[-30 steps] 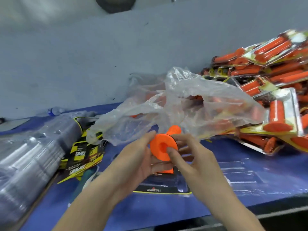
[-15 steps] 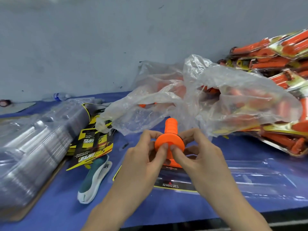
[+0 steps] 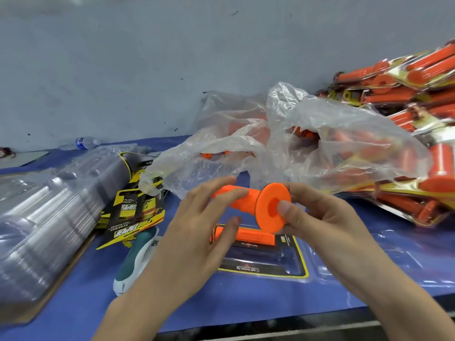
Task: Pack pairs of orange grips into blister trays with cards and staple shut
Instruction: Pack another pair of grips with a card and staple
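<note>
Partly hidden behind the left hand (image 3: 194, 232) and the held orange flanged grip (image 3: 261, 205): second orange ribbed grip (image 3: 253, 236). Dim through the crumpled clear plastic bag (image 3: 332, 148): loose orange grips (image 3: 305, 132). Cut by the right edge: pile of packed orange-grip blister packs (image 3: 418, 94).

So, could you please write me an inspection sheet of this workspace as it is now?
Surface: blue table, crowded.
Job's things: held grip above the open blister tray with its card; second grip lies in the tray; stack of empty trays, loose cards and stapler at left; finished packs piled at right.
Clutter: crumpled plastic bag holding more grips, behind the hands; water bottle far left.
Grippers: right hand pinches the held grip's flange; left hand rests fingertips on its shaft.
Cables: nothing seen.
Surroundings: grey wall behind the table.
</note>
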Demonstrator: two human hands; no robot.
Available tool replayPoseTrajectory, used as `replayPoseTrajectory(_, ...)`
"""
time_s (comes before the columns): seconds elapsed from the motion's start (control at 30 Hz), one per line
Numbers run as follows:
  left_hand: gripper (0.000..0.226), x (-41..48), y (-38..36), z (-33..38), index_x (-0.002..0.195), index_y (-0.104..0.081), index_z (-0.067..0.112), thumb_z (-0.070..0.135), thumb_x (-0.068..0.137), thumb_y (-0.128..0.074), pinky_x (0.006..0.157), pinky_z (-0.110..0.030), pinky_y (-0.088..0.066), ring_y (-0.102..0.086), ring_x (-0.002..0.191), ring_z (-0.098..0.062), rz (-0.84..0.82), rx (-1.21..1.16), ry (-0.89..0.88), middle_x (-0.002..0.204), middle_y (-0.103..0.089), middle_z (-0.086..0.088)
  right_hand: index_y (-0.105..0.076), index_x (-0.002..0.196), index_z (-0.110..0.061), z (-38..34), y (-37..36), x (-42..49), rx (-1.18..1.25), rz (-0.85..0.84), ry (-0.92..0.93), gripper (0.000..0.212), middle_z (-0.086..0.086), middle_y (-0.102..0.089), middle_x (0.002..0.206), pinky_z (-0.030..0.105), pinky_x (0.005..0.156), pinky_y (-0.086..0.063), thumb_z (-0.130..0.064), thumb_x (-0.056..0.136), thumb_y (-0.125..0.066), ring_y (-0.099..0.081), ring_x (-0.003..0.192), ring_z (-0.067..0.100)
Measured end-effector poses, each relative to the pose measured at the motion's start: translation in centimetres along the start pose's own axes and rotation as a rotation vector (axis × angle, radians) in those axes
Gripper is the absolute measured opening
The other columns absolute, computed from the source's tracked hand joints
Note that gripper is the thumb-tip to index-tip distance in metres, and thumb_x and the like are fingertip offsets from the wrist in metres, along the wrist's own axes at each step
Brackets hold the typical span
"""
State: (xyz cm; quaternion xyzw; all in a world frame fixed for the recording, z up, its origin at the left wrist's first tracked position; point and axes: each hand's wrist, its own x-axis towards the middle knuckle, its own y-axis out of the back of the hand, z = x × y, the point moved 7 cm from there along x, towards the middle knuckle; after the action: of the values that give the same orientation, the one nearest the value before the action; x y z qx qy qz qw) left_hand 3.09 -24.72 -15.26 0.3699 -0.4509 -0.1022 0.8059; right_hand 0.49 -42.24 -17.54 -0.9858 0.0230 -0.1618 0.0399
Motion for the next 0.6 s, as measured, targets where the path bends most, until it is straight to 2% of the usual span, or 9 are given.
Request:
replayPoseTrajectory(0.1, 0.036, 0.0, -0.7, 0.8, 0.13, -0.049, 0.03, 0.03, 0.095, -0.054, 0.107, -0.041, -0.04, -0.049, 0.126, -0.009, 0.018, 0.044, -0.062, 0.132, -0.055, 0.011, -0.075, 0.105, -0.023, 0.7, 0.4, -0.3, 0.151, -0.042, -0.055, 0.033, 0.009, -0.074, 0.103, 0.025, 0.075, -0.057, -0.034, 0.074, -0.07, -0.072, 0.089, 0.02)
replayPoseTrajectory(0.17, 0.034, 0.0, -1.0, 1.0, 0.127, -0.051, 0.03, 0.033, 0.093, -0.054, 0.102, -0.035, -0.042, -0.055, 0.115, -0.013, 0.011, 0.072, -0.053, 0.124, -0.06, 0.007, -0.075, 0.106, -0.02, 1.2, 0.6, -0.5, 0.183, -0.025, -0.101, 0.035, 0.009, -0.074, 0.101, 0.024, 0.074, -0.057, -0.033, 0.074, -0.07, -0.072, 0.086, 0.019)
replayPoseTrajectory(0.23, 0.035, -0.1, -1.5, 0.6, 0.127, -0.057, 0.026, 0.035, 0.093, -0.053, 0.093, -0.029, -0.042, -0.058, 0.108, -0.018, -0.067, 0.093, 0.001, 0.121, -0.061, 0.005, -0.074, 0.11, -0.022, 1.5, 1.3, -0.9, 0.105, 0.049, -0.129, 0.032, 0.005, -0.074, 0.101, 0.024, 0.074, -0.058, -0.031, 0.079, -0.07, -0.073, 0.089, 0.02)
replayPoseTrajectory(0.3, 0.035, -0.4, -2.4, 0.0, 0.126, -0.061, 0.022, 0.034, 0.095, -0.053, 0.086, -0.031, -0.04, -0.059, 0.102, -0.021, -0.184, 0.142, 0.018, 0.119, -0.062, 0.003, -0.069, 0.111, -0.03, 1.6, 2.6, -1.9, -0.076, 0.199, -0.134, 0.022, -0.006, -0.072, 0.099, 0.024, 0.074, -0.059, -0.029, 0.089, -0.064, -0.073, 0.086, 0.016)
replayPoseTrajectory(0.33, 0.032, -0.6, -3.0, -0.2, 0.126, -0.062, 0.022, 0.03, 0.095, -0.057, 0.085, -0.031, -0.04, -0.06, 0.101, -0.022, -0.243, 0.172, 0.011, 0.118, -0.062, 0.003, -0.068, 0.107, -0.03, 1.6, 3.4, -2.6, -0.123, 0.288, -0.134, 0.016, -0.007, -0.071, 0.096, 0.025, 0.073, -0.059, -0.029, 0.093, -0.061, -0.072, 0.082, 0.014)
replayPoseTrajectory(0.4, 0.032, -1.1, -4.1, -0.3, 0.126, -0.063, 0.022, 0.021, 0.094, -0.064, 0.084, -0.033, -0.043, -0.061, 0.099, -0.024, -0.342, 0.223, -0.012, 0.117, -0.062, 0.002, -0.069, 0.093, -0.023, 1.7, 4.7, -4.7, -0.074, 0.44, -0.139, 0.012, -0.001, -0.07, 0.084, 0.026, 0.058, -0.057, -0.026, 0.095, -0.057, -0.067, 0.065, 0.016)
replayPoseTrajectory(0.47, 0.034, -1.3, -5.0, -0.2, 0.126, -0.064, 0.022, 0.018, 0.093, -0.067, 0.082, -0.037, -0.046, -0.062, 0.097, -0.025, -0.389, 0.236, -0.033, 0.115, -0.064, 0.001, -0.068, 0.076, -0.018, 2.2, 5.4, -7.1, 0.028, 0.539, -0.184, 0.025, 0.004, -0.064, 0.069, 0.026, 0.043, -0.048, -0.021, 0.096, -0.055, -0.057, 0.05, 0.019)
replayPoseTrajectory(0.53, 0.035, -1.3, -5.7, 0.0, 0.125, -0.065, 0.022, 0.016, 0.091, -0.07, 0.081, -0.037, -0.048, -0.063, 0.094, -0.025, -0.398, 0.25, -0.05, 0.113, -0.065, 0.001, -0.065, 0.061, -0.016, 3.2, 5.2, -8.7, 0.12, 0.584, -0.277, 0.039, 0.007, -0.059, 0.06, 0.028, 0.036, -0.042, -0.019, 0.098, -0.051, -0.051, 0.042, 0.021)
replayPoseTrajectory(0.6, 0.035, -1.3, -6.2, 0.2, 0.125, -0.065, 0.023, 0.018, 0.091, -0.07, 0.082, -0.035, -0.048, -0.063, 0.094, -0.024, -0.387, 0.263, -0.078, 0.113, -0.064, 0.001, -0.061, 0.055, -0.012, 4.6, 4.7, -9.6, 0.229, 0.617, -0.383, 0.046, 0.011, -0.055, 0.056, 0.029, 0.034, -0.041, -0.019, 0.098, -0.051, -0.048, 0.038, 0.023)
